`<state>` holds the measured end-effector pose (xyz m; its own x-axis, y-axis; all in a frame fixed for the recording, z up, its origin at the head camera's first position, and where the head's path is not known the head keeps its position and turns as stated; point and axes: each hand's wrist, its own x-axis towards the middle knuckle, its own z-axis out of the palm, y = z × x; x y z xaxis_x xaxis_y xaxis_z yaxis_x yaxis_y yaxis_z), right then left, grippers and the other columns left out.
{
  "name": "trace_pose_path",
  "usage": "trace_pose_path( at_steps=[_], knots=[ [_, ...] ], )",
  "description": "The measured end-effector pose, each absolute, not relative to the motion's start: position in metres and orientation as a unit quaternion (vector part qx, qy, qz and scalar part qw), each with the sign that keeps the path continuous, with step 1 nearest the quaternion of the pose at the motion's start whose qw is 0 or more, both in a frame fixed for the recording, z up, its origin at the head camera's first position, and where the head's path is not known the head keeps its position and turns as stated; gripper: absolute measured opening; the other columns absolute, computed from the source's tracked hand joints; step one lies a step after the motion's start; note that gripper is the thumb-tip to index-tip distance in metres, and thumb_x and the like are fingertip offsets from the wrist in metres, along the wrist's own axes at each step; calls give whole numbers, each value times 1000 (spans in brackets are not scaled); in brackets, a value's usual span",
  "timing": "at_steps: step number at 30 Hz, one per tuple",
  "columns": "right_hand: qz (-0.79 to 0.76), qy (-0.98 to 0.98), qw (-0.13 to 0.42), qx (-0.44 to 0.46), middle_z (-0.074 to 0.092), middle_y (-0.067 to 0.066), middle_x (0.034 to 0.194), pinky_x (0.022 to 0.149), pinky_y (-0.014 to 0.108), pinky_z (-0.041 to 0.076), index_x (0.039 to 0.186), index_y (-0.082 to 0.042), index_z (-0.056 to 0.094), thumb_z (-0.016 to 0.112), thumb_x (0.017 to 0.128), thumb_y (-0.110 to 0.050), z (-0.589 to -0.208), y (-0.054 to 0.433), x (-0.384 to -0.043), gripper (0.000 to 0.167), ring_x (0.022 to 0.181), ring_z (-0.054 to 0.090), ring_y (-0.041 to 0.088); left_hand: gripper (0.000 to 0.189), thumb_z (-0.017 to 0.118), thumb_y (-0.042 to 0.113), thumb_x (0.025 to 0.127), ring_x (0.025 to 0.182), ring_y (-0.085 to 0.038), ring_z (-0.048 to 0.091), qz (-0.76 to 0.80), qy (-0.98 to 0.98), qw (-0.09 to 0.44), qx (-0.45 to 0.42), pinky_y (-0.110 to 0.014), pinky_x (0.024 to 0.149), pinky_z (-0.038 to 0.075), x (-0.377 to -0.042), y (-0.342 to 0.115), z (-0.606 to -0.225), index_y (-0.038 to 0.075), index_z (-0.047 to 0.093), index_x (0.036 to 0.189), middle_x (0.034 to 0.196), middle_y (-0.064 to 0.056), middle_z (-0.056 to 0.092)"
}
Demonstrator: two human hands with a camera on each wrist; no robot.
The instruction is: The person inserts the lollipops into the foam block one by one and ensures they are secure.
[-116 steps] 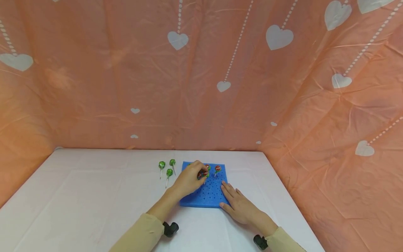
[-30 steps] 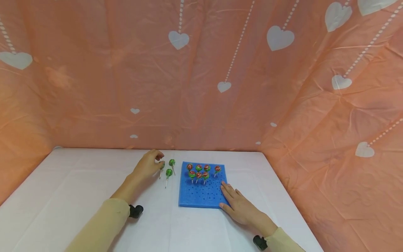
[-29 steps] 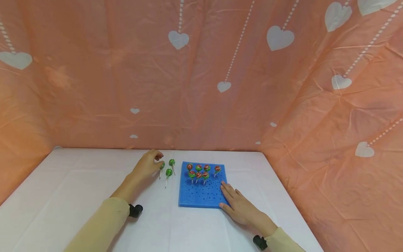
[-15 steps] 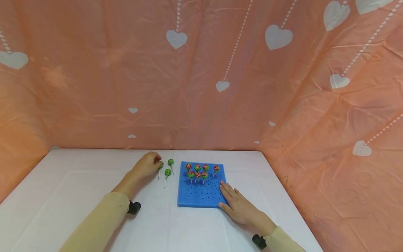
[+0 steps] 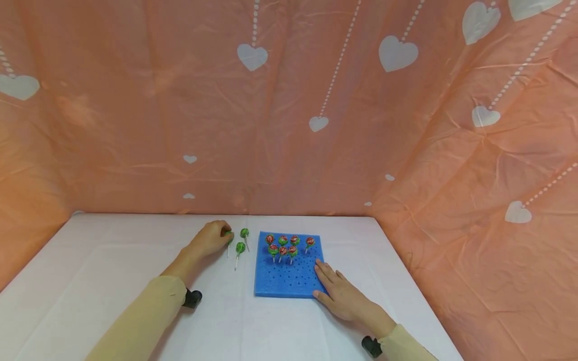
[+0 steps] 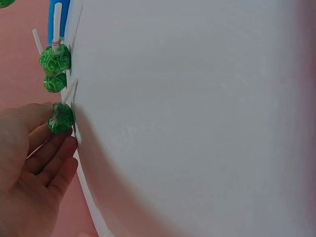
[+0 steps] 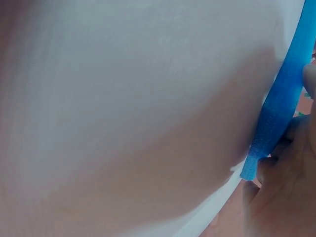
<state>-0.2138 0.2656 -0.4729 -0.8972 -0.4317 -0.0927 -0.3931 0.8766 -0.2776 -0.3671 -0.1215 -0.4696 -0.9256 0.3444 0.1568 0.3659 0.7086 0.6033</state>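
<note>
My left hand (image 5: 211, 238) pinches the green-wrapped head of a lollipop (image 6: 60, 118) between thumb and fingers, at the far left of a small group. Two more green lollipops lie beside it on the white table, one lollipop (image 5: 244, 233) farther back and another lollipop (image 5: 240, 247) nearer. To their right is a blue foam board (image 5: 289, 286) dotted with small holes. Several red-and-green lollipops (image 5: 283, 250) stand upright in its back rows. My right hand (image 5: 343, 297) rests with straight fingers on the board's right edge, seen also as a blue side (image 7: 276, 113) in the right wrist view.
The white table (image 5: 135, 260) reaches back to an orange curtain (image 5: 289, 150) printed with white hearts, which also hangs along both sides. Black wrist cameras sit at both cuffs, the left camera (image 5: 192, 299) and the right camera (image 5: 372, 346).
Since the oldest frame my left hand has left the board and moved left to the loose lollipops. Its fingers have since closed on the leftmost one. My right hand stays put.
</note>
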Motion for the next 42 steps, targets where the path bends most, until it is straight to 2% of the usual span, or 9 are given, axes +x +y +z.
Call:
trace_pose_path(
  at_steps=[9,19,23,27,33,42],
  knots=[
    [-127,965,75,-216,17,13,173,125,58,22,162,1,26,45,110,-46,-473,266,-213,72,158,18,35,24,67,10,100,92,-29,64,-370,-912,8,-178,-48,85,56,-366,-121,-470,-9,67,114,101,-16,70],
    [-135,963,72,-222,18,15,172,124,61,23,162,2,27,45,111,-46,-471,265,-213,72,157,20,37,25,69,12,99,85,-24,60,-400,-901,35,-164,-39,75,52,-364,-121,-469,-7,68,117,96,-13,68],
    [-141,962,71,-225,19,16,172,124,61,23,161,3,28,45,111,-45,-470,265,-211,72,157,20,38,25,68,11,99,90,-27,63,-418,-893,48,-160,-40,78,54,-360,-120,-466,-6,68,117,101,-15,69],
    [-136,962,71,-226,19,16,172,124,60,23,161,3,28,45,111,-45,-470,265,-210,72,157,20,38,27,69,12,99,99,-31,66,-428,-887,71,-159,-45,85,58,-354,-120,-465,-6,67,120,108,-17,69],
    [-137,962,74,-224,18,16,172,124,60,23,161,3,28,46,111,-45,-469,264,-211,72,157,20,37,28,69,10,99,107,-35,66,-441,-875,114,-163,-51,94,57,-344,-121,-462,-5,66,122,115,-18,68],
    [-133,963,70,-226,18,16,172,124,60,24,161,3,28,45,111,-45,-469,264,-211,72,157,20,37,28,72,10,98,109,-35,66,-458,-859,154,-167,-51,95,56,-333,-117,-449,-1,67,123,117,-15,67]
  ],
)
